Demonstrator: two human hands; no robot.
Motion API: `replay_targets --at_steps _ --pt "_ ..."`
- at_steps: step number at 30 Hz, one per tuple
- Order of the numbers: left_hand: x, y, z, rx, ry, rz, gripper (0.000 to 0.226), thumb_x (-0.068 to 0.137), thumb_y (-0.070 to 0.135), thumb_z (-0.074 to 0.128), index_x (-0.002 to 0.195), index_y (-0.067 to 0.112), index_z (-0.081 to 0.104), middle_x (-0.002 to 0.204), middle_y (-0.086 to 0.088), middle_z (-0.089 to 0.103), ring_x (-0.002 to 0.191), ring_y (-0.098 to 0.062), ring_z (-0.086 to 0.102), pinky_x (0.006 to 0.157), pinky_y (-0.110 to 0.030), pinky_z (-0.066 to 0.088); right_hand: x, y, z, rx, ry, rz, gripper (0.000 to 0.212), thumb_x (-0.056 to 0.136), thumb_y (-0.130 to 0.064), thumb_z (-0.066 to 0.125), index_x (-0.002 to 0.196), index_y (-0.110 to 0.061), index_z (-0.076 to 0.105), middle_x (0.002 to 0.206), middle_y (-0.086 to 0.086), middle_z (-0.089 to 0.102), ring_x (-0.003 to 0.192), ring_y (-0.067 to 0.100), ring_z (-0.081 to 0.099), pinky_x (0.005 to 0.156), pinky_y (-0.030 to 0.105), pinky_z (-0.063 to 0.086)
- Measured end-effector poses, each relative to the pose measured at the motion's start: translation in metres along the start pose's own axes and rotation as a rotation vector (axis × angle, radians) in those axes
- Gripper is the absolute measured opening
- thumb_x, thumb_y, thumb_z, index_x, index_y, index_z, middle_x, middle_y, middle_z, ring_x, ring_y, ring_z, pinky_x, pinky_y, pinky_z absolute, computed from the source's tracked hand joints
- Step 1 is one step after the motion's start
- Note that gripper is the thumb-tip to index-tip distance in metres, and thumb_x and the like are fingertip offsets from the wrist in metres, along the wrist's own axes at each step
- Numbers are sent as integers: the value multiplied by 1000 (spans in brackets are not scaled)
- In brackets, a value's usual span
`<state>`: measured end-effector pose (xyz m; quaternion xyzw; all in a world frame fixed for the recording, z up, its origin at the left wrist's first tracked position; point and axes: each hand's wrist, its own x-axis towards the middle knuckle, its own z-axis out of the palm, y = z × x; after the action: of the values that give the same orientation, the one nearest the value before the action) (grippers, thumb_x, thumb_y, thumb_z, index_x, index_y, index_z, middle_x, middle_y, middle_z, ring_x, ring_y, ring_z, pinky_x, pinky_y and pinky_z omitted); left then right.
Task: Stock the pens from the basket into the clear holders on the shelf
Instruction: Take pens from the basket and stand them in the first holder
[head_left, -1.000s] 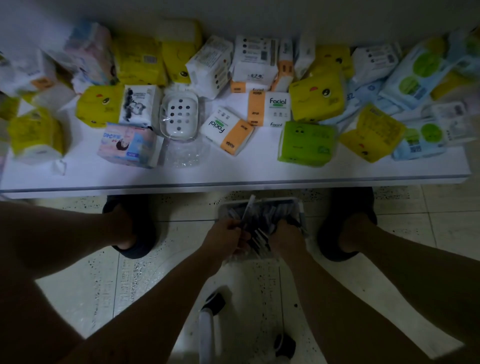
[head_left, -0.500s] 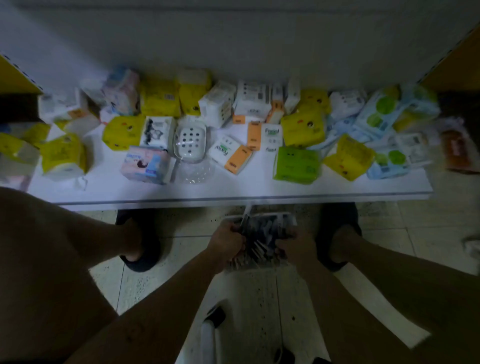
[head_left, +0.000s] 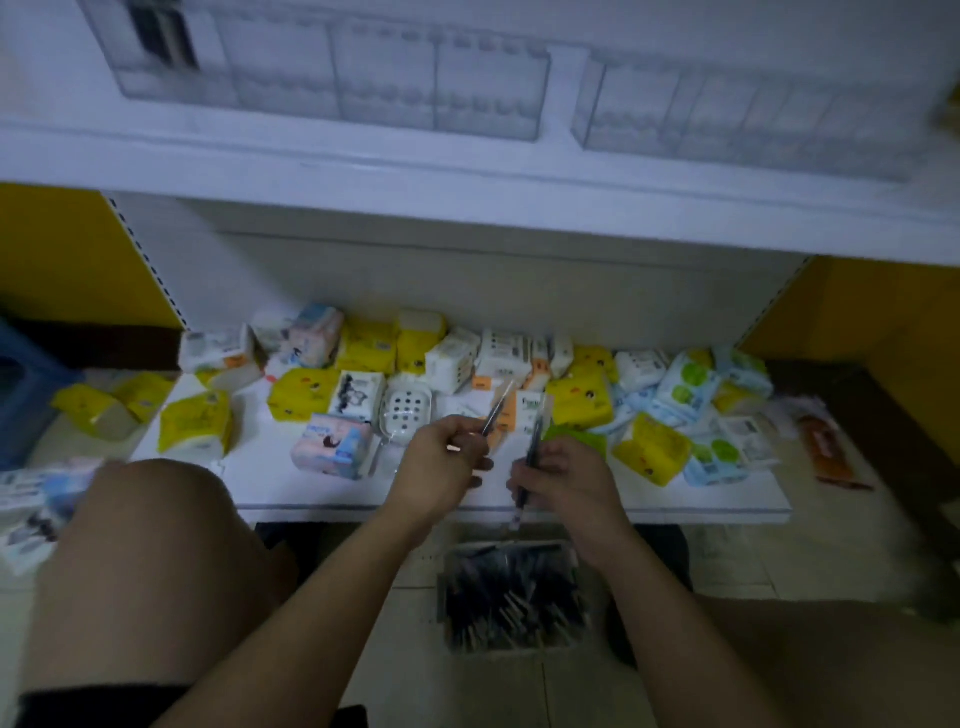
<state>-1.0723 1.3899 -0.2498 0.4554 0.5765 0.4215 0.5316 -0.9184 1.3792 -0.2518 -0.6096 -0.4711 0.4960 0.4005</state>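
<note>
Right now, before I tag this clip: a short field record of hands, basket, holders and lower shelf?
left hand: pinches a slim pen, angled up and right
right hand: grips a dark pen, roughly upright
rectangular basket: on the tiled floor, full of dark pens
clear plastic holders: on the upper white shelf, blurred
lower white shelf: strewn with yellow, white and green tissue packs

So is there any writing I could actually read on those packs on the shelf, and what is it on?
"Fac…", green letters, the rest blurred and partly behind a pen: on the white and orange pack.
Blue lettering on the pink pack: too blurred to read.
Print on the yellow packs, white packs and green-dot packs: too small and blurred to read.
</note>
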Motion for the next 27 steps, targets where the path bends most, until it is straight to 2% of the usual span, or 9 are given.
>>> replay_targets --at_steps 3,6,10,14,16,20,27 --pt "-7 36 -22 -14 33 153 20 90 3 60 86 22 63 79 -11 69 80 -24 70 77 -40 56 -7 -47 13 -33 -40 -156 26 76 6 73 84 -12 57 68 11 67 73 33 68 67 45 59" --pt "-15 73 -46 9 79 279 17 85 2 66 87 19 66 81 -18 70 82 -28 69 79 -41 57 -15 -92 25 -23 -60 -308 36 79 3 73 93 -28 62 61 -4 66 70 16 69 68 37 60" --pt "-27 121 -78 18 136 423 20 83 1 69 82 21 67 69 0 72 73 -14 70 73 -30 59 -21 -144 43 -58 -47 -505 28 86 -9 69 87 -36 63 70 -9 69 70 6 68 67 32 58" --pt "-35 161 -111 39 201 532 11 81 4 72 89 11 69 76 -7 72 75 -17 70 69 -26 58 -22 -189 64 -70 -48 -617 22 85 -15 71 83 -36 64 75 -15 69 73 3 68 68 26 56" --pt "-36 179 -127 50 236 584 11 80 5 73 88 11 68 78 -11 71 76 -20 69 67 -27 58 -22 -212 74 -60 -48 -659 22 82 -15 74 81 -35 65 75 -12 71 73 5 69 69 25 57" --pt "-34 209 -158 143 308 667 12 79 9 75 89 14 69 78 -6 71 77 -17 69 69 -32 60 -21 -256 95 -61 -37 -732 15 78 -20 78 81 -31 68 76 -8 72 72 6 69 70 28 59" --pt "-26 258 -209 150 443 778 15 79 12 75 93 15 70 82 -2 73 80 -17 70 72 -38 60 -6 -320 130 34 -26 -813 11 78 -19 78 84 -25 70 76 -8 72 72 6 69 73 32 60"
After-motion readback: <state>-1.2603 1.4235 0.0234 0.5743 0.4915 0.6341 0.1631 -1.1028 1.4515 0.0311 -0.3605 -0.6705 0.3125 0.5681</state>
